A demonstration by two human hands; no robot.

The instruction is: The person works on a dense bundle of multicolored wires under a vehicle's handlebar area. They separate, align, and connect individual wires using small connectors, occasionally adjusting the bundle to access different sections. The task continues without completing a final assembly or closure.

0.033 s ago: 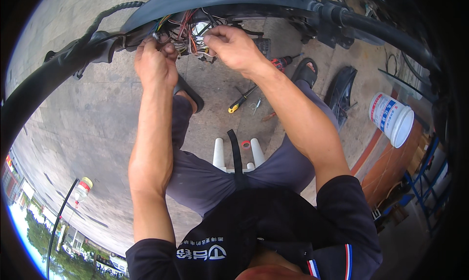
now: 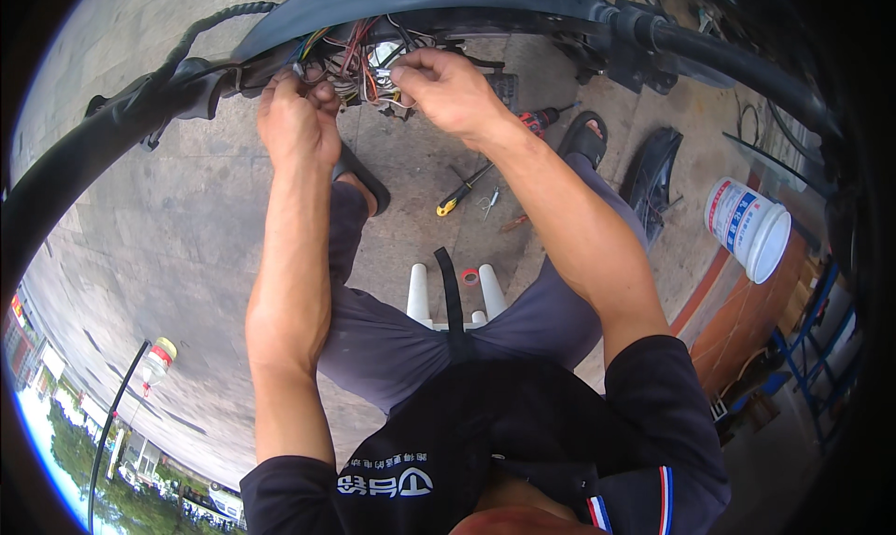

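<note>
A tangle of coloured wires (image 2: 357, 59) hangs out of the open front of a vehicle with a dark body panel (image 2: 420, 1) and handlebars. At the left of the bundle, my left hand (image 2: 299, 117) is closed, with a small pale wire connector (image 2: 299, 69) at its fingertips. My right hand (image 2: 450, 89) pinches a small white wire connector (image 2: 382, 73) at the right of the bundle. Both hands are level with the wires and a little apart. Fingers partly hide the wire ends, so I cannot tell what the connectors join.
On the paved ground lie a yellow-handled screwdriver (image 2: 451, 201), a red and black power drill (image 2: 539, 120) and a red tape roll (image 2: 470, 276). A white bucket (image 2: 747, 227) and a dark curved plastic part (image 2: 651, 168) are at the right. Black handlebars (image 2: 93, 166) curve along the left.
</note>
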